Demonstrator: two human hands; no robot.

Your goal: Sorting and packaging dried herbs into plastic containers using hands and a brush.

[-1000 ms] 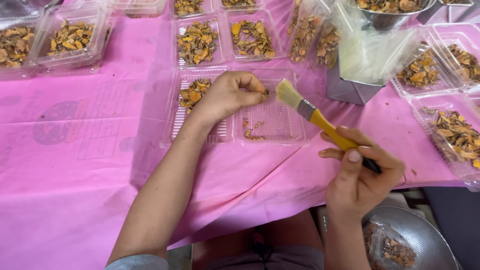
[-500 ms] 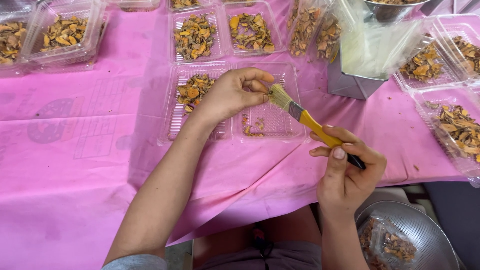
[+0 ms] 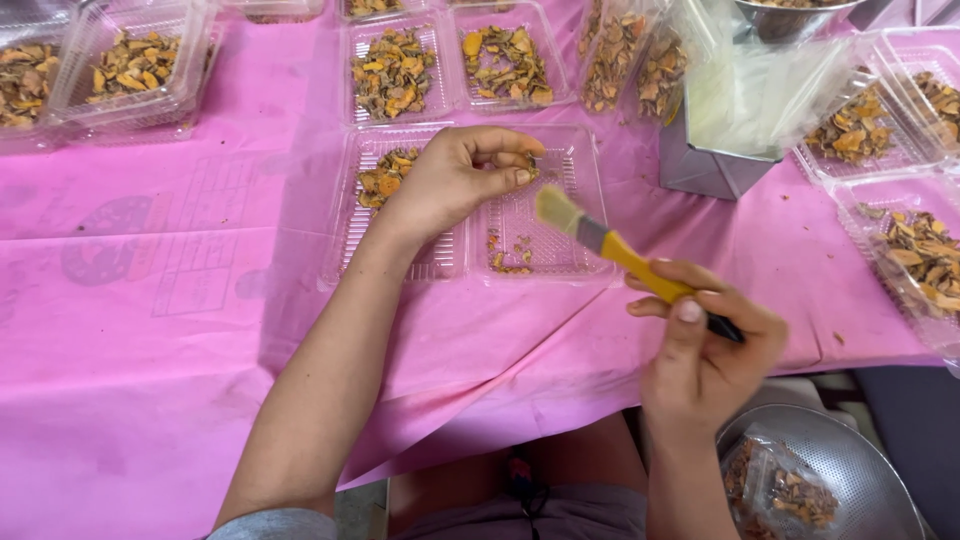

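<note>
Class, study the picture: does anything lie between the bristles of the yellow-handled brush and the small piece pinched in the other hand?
Nothing visible does. The right hand holds the brush with its bristles just short of the left hand, whose fingertips pinch a small piece above the open clear tray. Only open air separates them.

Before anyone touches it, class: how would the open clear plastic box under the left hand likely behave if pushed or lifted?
The clear plastic box looks thin-walled and hinged, so it would probably flex and flop open when lifted. It holds only a few dried orange pieces, so it is likely light and may slide easily on the smooth pink cloth. The left hand hovering over it could steady it.
</note>
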